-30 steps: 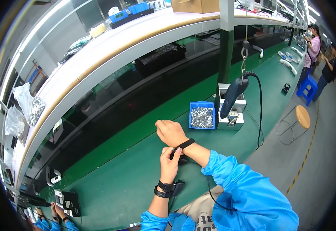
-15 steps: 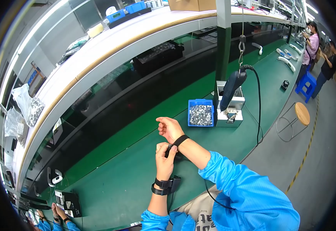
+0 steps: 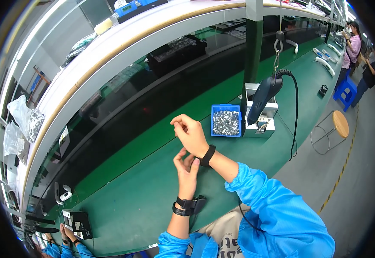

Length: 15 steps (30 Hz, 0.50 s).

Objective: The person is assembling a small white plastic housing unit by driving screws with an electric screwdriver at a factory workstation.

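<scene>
A black wristband (image 3: 208, 155) circles my right wrist. At its underside are the thumb and fingers of my left hand (image 3: 186, 175), closed on the band; part of that grip is hidden behind the right wrist. My right hand (image 3: 192, 136) hangs over the green work surface, fingers loosely bent and apart, with nothing in them. Two more black bands (image 3: 185, 206) sit on my left wrist, one with a dark block attached. Beyond my right hand stands a blue bin (image 3: 226, 121) full of small metal parts.
A dark power screwdriver (image 3: 262, 99) hangs on a hook with a coiled cable, above a metal fixture (image 3: 259, 127). The green bench (image 3: 135, 202) runs under a long white shelf (image 3: 123, 32). A wooden stool (image 3: 340, 124) stands at the right. Another person's hands (image 3: 68, 233) show at lower left.
My right hand has risen slightly and turned, its fingers stretching out more. My left hand has followed, still at the wristband. The view has shifted a little.
</scene>
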Tool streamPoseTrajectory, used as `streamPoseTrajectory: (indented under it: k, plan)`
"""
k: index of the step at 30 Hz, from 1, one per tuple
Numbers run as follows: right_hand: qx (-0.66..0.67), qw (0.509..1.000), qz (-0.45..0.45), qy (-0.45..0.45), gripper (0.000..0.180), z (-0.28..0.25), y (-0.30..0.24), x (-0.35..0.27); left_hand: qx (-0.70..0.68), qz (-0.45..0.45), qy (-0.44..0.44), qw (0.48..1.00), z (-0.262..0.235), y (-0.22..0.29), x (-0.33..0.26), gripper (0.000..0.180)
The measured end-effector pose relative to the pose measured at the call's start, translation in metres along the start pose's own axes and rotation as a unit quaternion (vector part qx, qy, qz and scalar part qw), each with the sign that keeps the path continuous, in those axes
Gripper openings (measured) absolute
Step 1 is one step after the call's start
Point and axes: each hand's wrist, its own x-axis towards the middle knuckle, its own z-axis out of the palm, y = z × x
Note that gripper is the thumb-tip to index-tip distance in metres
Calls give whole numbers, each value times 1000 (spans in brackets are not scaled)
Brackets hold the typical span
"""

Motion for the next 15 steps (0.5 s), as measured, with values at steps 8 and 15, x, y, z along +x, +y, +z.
streamPoseTrajectory:
  k: [8, 15]
  plan:
    - [189, 970, 147, 31, 15, -8, 20, -2, 21, -73, -135, 988, -4, -3, -5, 40]
    - [300, 922, 225, 98, 16, -10, 38, -3, 25, -114, -148, 982, -9, 4, 1, 29]
